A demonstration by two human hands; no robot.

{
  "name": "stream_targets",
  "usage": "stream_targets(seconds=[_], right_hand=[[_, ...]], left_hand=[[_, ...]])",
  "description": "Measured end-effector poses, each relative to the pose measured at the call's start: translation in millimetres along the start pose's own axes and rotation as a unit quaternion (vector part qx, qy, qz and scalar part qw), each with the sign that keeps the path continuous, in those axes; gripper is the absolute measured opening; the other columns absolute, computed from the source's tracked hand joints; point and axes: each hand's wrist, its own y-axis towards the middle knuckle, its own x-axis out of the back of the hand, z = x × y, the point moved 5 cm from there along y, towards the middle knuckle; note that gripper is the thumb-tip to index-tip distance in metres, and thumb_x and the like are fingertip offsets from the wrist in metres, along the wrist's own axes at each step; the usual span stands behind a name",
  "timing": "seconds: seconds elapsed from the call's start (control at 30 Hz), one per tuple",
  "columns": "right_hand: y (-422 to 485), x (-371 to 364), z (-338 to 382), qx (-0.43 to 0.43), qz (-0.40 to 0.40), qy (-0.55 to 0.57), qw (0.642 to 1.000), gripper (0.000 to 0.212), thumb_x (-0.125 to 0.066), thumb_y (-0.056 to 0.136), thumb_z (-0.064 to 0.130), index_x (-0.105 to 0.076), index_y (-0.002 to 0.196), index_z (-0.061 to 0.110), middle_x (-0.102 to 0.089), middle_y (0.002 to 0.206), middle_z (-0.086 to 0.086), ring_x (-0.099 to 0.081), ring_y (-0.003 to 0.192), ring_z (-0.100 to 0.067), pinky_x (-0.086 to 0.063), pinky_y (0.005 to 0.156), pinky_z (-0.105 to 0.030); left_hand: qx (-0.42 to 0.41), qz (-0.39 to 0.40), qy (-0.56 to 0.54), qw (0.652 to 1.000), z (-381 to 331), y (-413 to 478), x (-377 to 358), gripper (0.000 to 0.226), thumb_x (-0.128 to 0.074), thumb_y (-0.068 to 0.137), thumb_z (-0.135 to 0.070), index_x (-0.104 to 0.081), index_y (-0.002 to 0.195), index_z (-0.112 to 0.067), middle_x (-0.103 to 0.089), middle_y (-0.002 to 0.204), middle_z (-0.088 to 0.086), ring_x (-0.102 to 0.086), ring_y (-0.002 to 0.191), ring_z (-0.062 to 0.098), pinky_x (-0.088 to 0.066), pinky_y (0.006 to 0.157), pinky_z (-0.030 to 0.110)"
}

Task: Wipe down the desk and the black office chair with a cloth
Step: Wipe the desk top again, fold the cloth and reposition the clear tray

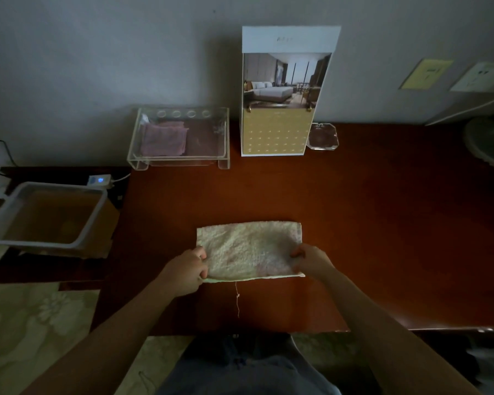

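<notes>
at desk (382, 223) centre, cloth (248, 250) lies flat; left hand (188, 270) pinches its 8 o'clock edge, right hand (311, 262) its 4 o'clock edge. step: readying cloth, likely folding. next: press, sweep desk toward 12.

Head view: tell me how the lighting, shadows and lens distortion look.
Head view: dim overall, the desk brightest around the cloth, which the left hand and right hand pinch at its ends. Head view: the calendar throws a soft shadow leftward onto the wall. Head view: wide-angle bending slants the calendar's sides, the corners darken, and fine detail looks grainy.
</notes>
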Motion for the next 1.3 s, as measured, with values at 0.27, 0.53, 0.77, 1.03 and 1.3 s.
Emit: stream_targets(seconds=[0.27, 0.53, 0.77, 1.03, 1.3], right_hand=[[-1.0, -7.9, 1.0, -0.019, -0.052, -0.122, 0.991, 0.035, -0.047, 0.092, 0.01, -0.054, 0.124, 0.023, -0.038, 0.125, -0.008, -0.043, 0.112, -0.025, -0.045, 0.089, -0.033], [18.5, 18.3, 28.6, 0.015, -0.143, -0.139, 0.98, 0.045, -0.051, 0.085, -0.001, -0.047, 0.127, 0.014, -0.037, 0.127, -0.011, -0.038, 0.115, -0.027, -0.043, 0.096, -0.034], [47.4, 33.6, 37.6, 0.041, -0.122, -0.178, 0.975, 0.044, -0.053, 0.094, 0.02, -0.042, 0.136, 0.019, -0.038, 0.13, -0.011, -0.036, 0.119, -0.029, -0.037, 0.101, -0.038], [59.1, 45.5, 44.4, 0.074, -0.103, -0.21, 0.97, 0.02, -0.054, 0.093, 0.02, -0.057, 0.111, 0.013, -0.052, 0.118, -0.005, -0.042, 0.113, -0.025, -0.043, 0.093, -0.038], [62.1, 57.3, 41.8, 0.041, -0.115, -0.163, 0.979, 0.025, -0.052, 0.094, 0.021, -0.051, 0.119, 0.016, -0.056, 0.108, -0.015, -0.053, 0.102, -0.031, -0.046, 0.081, -0.038]], left_hand=[[0.027, -0.025, 0.011, 0.999, 2.3, 5.3, 13.3, 0.037, -0.045, 0.094, -0.047, -0.056, 0.068, -0.024, -0.05, 0.105, -0.008, -0.055, 0.084, 0.008, -0.042, 0.066, 0.023], [0.171, -0.111, -0.072, 0.976, 36.8, 41.3, 38.1, 0.037, -0.056, 0.092, -0.027, -0.049, 0.126, -0.016, -0.049, 0.121, 0.004, -0.054, 0.106, 0.02, -0.049, 0.085, 0.036], [0.191, -0.078, -0.09, 0.974, 35.6, 64.5, 35.4, 0.039, -0.062, 0.088, -0.031, -0.051, 0.12, -0.011, -0.043, 0.121, 0.01, -0.048, 0.11, 0.024, -0.047, 0.089, 0.036], [0.152, -0.066, -0.093, 0.982, 35.9, 76.4, 48.4, 0.01, -0.058, 0.089, -0.02, -0.052, 0.094, -0.014, -0.054, 0.099, 0.005, -0.048, 0.082, 0.017, -0.038, 0.067, 0.027], [0.166, -0.108, -0.125, 0.972, 35.7, 73.9, 66.4, 0.011, -0.057, 0.09, -0.021, -0.049, 0.094, -0.014, -0.05, 0.074, -0.003, -0.05, 0.063, 0.015, -0.035, 0.054, 0.028]])
